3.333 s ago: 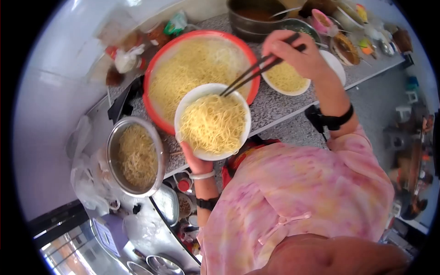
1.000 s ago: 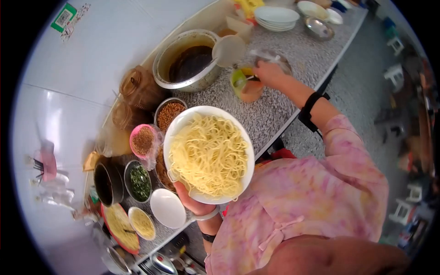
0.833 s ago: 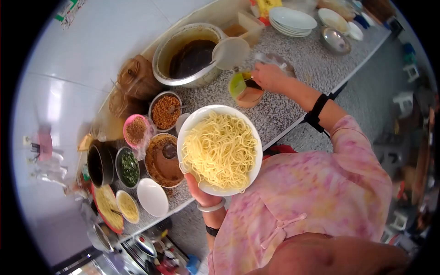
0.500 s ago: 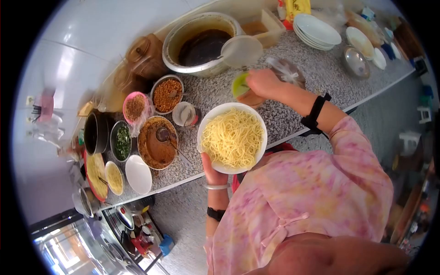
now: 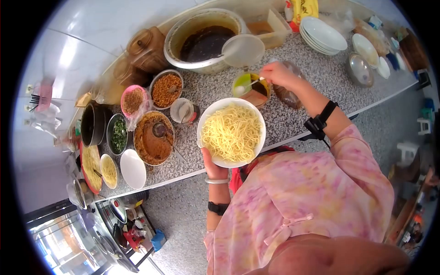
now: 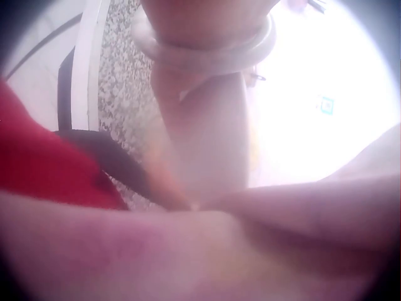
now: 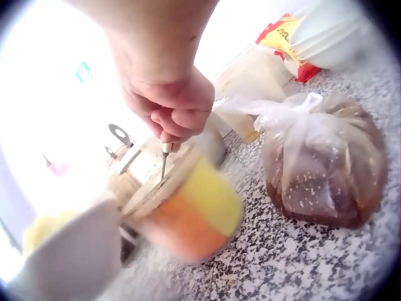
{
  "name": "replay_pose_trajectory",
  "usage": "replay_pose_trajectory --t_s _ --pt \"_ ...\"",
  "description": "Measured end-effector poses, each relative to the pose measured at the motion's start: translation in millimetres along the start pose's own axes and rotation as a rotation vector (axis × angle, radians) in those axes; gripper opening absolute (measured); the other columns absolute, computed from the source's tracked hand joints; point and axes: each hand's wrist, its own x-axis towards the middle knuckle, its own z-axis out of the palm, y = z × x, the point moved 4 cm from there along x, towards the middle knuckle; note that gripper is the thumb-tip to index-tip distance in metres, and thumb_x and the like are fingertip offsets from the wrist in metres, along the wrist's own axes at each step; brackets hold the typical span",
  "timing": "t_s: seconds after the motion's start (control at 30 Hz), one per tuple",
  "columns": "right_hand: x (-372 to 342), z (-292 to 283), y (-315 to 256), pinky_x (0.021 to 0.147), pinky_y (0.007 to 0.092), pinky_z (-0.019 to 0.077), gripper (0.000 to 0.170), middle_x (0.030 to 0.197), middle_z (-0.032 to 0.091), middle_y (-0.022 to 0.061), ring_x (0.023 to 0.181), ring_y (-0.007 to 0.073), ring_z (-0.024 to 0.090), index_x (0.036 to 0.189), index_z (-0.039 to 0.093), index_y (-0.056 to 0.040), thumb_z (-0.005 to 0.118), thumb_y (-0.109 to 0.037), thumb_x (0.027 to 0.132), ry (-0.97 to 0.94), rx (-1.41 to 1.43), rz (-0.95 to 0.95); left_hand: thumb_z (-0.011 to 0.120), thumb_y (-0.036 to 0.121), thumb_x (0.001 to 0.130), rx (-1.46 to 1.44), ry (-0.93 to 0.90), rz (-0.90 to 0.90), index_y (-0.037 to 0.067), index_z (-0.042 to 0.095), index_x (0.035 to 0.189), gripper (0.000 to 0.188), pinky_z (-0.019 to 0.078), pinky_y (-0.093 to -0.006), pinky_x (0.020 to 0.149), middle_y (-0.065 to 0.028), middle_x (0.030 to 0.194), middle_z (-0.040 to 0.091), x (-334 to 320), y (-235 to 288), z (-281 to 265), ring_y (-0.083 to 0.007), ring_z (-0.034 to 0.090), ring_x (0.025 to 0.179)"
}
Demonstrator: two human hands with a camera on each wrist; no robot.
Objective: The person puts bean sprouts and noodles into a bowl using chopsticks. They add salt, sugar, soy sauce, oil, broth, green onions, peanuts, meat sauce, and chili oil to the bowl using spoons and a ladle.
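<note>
In the head view the left hand (image 5: 214, 166) holds a white bowl (image 5: 205, 149) heaped with yellow noodles (image 5: 232, 131) from beneath, at the counter's front edge. The right hand (image 5: 280, 75) pinches the handle of a small spoon (image 5: 256, 82) over a green and orange tub (image 5: 258, 99). From the right wrist view, curled fingers of the right hand (image 7: 172, 110) grip the thin handle, which goes down into the tub (image 7: 199, 210); the spoon's bowl is hidden there. The left wrist view shows the hand (image 6: 207, 132) blurred, its fingers hidden.
A large pot (image 5: 172, 50) of dark liquid stands behind. Left are bowls of peanuts (image 5: 167, 90), brown paste (image 5: 149, 142) and chopped greens (image 5: 119, 136), plus an empty white bowl (image 5: 133, 169). A tied bag (image 5: 293, 94) lies beside the tub; stacked plates (image 5: 325, 34) stand at the back right.
The chopsticks have left the right hand, which now has a spoon. The noodle bowl has moved from beside the red basin to near the tub. Lately the right hand has lifted a little, showing the spoon.
</note>
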Motion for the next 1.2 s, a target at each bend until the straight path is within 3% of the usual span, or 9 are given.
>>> replay_pose_trajectory --t_s 0.23,0.3,0.4,0.63,0.83,0.93,1.03,1.17,1.2 --pt "-59 -12 -60 0.052 0.0225 0.0383 0.013 0.063 0.053 0.0001 0.055 0.0084 0.047 0.085 0.065 -0.0048 0.058 -0.015 0.08 -0.047 0.006 -0.06 0.042 0.046 0.088 0.0 -0.054 0.017 0.004 0.027 0.135 0.065 0.0347 -0.0413 0.099 -0.0135 0.135 0.036 9 5 12 -0.0284 0.04 0.12" --pt "-79 -11 -78 0.056 0.0287 0.0433 0.011 0.069 0.059 0.0072 0.058 0.02 0.056 0.08 0.066 -0.0084 0.059 -0.017 0.078 0.194 -0.259 -0.5 0.042 0.046 0.089 -0.021 -0.07 0.003 0.005 0.027 0.135 0.064 0.0346 -0.0407 0.099 -0.0124 0.135 0.036 7 6 18 -0.0278 0.04 0.12" --pt "-86 -12 -78 0.057 0.0334 0.0443 0.009 0.073 0.059 0.0094 0.063 0.0268 0.057 0.077 0.063 -0.0089 0.059 -0.017 0.077 0.31 -0.47 -0.629 0.042 0.045 0.089 -0.054 -0.103 -0.006 0.006 0.026 0.136 0.063 0.0344 -0.0402 0.099 -0.0113 0.135 0.036 7 5 18 -0.0271 0.039 0.121" --pt "-67 48 -16 0.059 0.0423 0.0443 0.013 0.072 0.056 0.0109 0.066 0.0315 0.057 0.073 0.055 -0.006 0.057 -0.018 0.078 0.214 -0.78 -0.556 0.042 0.045 0.09 -0.024 -0.045 0.008 0.005 0.026 0.135 0.063 0.0343 -0.0405 0.099 -0.012 0.135 0.036 -2 5 -5 -0.0273 0.039 0.121" --pt "-52 38 8 0.057 0.0354 0.0446 0.015 0.069 0.059 0.0134 0.061 0.0293 0.058 0.076 0.063 -0.0045 0.058 -0.019 0.077 0.207 -0.271 -0.366 0.042 0.045 0.089 -0.018 0.006 0.047 0.005 0.027 0.135 0.063 0.0348 -0.0412 0.099 -0.0123 0.136 0.035 -11 9 -16 -0.0282 0.039 0.121" --pt "-54 25 12 0.056 0.0303 0.0434 0.016 0.064 0.06 0.0105 0.058 0.0207 0.057 0.079 0.065 -0.0031 0.059 -0.018 0.077 0.215 -0.142 -0.294 0.041 0.046 0.089 -0.01 0.034 0.06 0.005 0.026 0.135 0.064 0.0334 -0.0421 0.1 -0.0128 0.136 0.035 -11 9 -20 -0.0292 0.038 0.121" --pt "-62 10 14 0.053 0.0211 0.0401 0.016 0.062 0.058 0.0016 0.058 0.0067 0.052 0.083 0.065 -0.0014 0.061 -0.017 0.079 0.218 -0.012 -0.016 0.042 0.046 0.089 -0.01 0.017 0.061 0.005 0.026 0.135 0.064 0.0338 -0.0424 0.099 -0.013 0.136 0.035 -9 10 -20 -0.0294 0.039 0.121" --pt "-85 -5 -9 0.053 0.0202 0.0403 0.016 0.065 0.058 0.0007 0.06 0.0049 0.052 0.084 0.065 -0.0026 0.06 -0.018 0.081 0.162 0.162 0.011 0.043 0.046 0.088 -0.025 0.0 0.05 0.005 0.027 0.135 0.064 0.0347 -0.0424 0.099 -0.0133 0.135 0.036 -4 9 -14 -0.0294 0.04 0.12" --pt "-92 -5 -27 0.054 0.0213 0.041 0.015 0.067 0.059 0.0024 0.06 0.0076 0.052 0.084 0.065 -0.0027 0.059 -0.017 0.082 0.177 0.145 -0.114 0.044 0.045 0.088 -0.011 -0.013 0.045 0.005 0.027 0.135 0.064 0.0356 -0.0419 0.098 -0.0128 0.135 0.036 -2 10 -8 -0.0287 0.04 0.12"
